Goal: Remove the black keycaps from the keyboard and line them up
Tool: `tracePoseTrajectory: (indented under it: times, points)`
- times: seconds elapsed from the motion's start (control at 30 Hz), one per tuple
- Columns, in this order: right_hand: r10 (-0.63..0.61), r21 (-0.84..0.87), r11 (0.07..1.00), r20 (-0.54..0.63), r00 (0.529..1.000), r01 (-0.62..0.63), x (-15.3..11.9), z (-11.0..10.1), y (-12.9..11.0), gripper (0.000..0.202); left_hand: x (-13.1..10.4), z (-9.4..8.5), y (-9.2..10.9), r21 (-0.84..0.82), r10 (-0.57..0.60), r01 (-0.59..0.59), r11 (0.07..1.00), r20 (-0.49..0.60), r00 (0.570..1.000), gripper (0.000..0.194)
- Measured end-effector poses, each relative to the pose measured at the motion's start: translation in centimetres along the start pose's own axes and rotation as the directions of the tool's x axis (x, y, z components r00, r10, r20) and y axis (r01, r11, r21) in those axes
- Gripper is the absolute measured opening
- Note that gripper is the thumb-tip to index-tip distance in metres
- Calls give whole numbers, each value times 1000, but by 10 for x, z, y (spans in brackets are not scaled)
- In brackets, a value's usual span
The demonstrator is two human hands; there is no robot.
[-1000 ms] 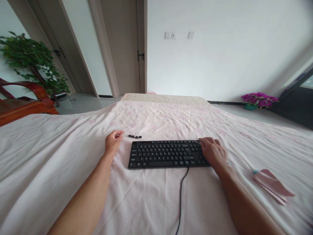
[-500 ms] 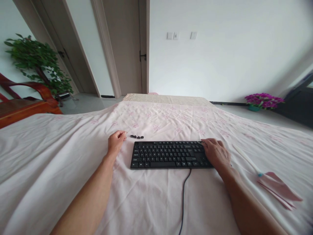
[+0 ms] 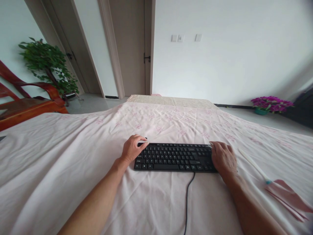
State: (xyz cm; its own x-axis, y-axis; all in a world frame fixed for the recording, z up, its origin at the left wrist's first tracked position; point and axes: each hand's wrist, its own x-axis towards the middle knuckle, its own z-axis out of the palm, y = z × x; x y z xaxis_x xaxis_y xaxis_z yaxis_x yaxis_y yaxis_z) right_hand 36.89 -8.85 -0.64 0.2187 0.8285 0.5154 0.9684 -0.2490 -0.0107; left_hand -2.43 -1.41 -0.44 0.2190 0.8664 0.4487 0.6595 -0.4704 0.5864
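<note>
A black keyboard lies flat on the pink-patterned cloth. My left hand is at its upper left corner, thumb and index finger apart. Near those fingertips one small black piece, which looks like a loose keycap, shows; the others seen beside it earlier are hidden behind the hand. My right hand rests over the keyboard's right end with its fingers curled. From its fingertips sticks out a thin metal wire tool; the rest of it is covered by the fingers.
The keyboard cable runs toward me over the cloth. To the right lies a pale stick with a folded pink piece at its end. A wooden chair and a potted plant stand at the left.
My left hand has moved right and slightly down, from beside the small black pieces to the keyboard's corner. My right hand stays at the keyboard's right end. The view has shifted slightly.
</note>
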Motion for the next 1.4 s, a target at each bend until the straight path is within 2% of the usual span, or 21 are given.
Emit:
tracePoseTrajectory:
  times: [0.13,0.27,0.37,0.47,0.5,0.57,0.63,0.7,0.8,0.9,1.0,1.07,1.13,1.2,1.23,1.33,1.4]
  points:
    - [45,-93,994,-50,998,-49,-2,-13,-10,33,-5,8,21,126,100,-112,986,93,991,31]
    - [80,-83,993,-61,995,-85,5,-27,-13,36,-10,17,24,235,129,-174,956,198,972,40]
    - [103,45,994,-30,994,-102,14,-35,-13,39,-12,23,21,311,135,-205,928,233,963,41]
    - [126,274,951,79,989,-143,23,-41,-21,40,-11,26,19,342,142,-224,913,246,959,38]
    - [130,371,913,130,983,-170,26,-43,-27,40,-11,27,19,347,144,-227,910,249,958,38]
    - [113,587,773,243,963,-239,32,-46,-44,39,-10,27,19,352,142,-227,908,251,957,38]
    - [43,775,550,345,938,-310,38,-50,-67,41,-8,26,20,351,139,-229,908,262,955,38]
    - [-74,867,386,368,927,-313,44,-52,-91,45,-7,25,20,346,135,-227,910,270,953,37]
    - [-159,920,271,334,929,-284,51,-50,-127,46,-7,24,20,329,129,-220,919,275,953,37]
    - [-188,938,210,316,930,-277,53,-37,-153,45,-7,22,21,272,131,-201,941,257,958,38]
    - [-207,924,264,335,919,-278,56,-26,-170,39,-6,20,19,104,131,-152,983,183,974,32]
    - [-198,886,407,322,926,-221,60,-27,-177,34,-3,18,13,-61,73,-70,996,56,996,31]
    - [-211,790,609,247,946,-70,66,-33,-183,31,2,13,0,-206,-71,44,978,-126,989,36]
    - [-290,629,769,179,940,117,74,-38,-191,28,7,8,-19,-285,-243,161,945,-279,929,37]
    - [-344,554,811,189,920,189,78,-38,-195,27,8,5,-30,-310,-319,217,925,-329,889,36]
    - [-459,433,853,353,815,292,85,-25,-206,23,12,-2,-57,-330,-484,376,866,-361,797,33]
    - [-496,406,855,458,738,322,88,-10,-209,20,12,-3,-68,-358,-535,416,836,-367,761,33]
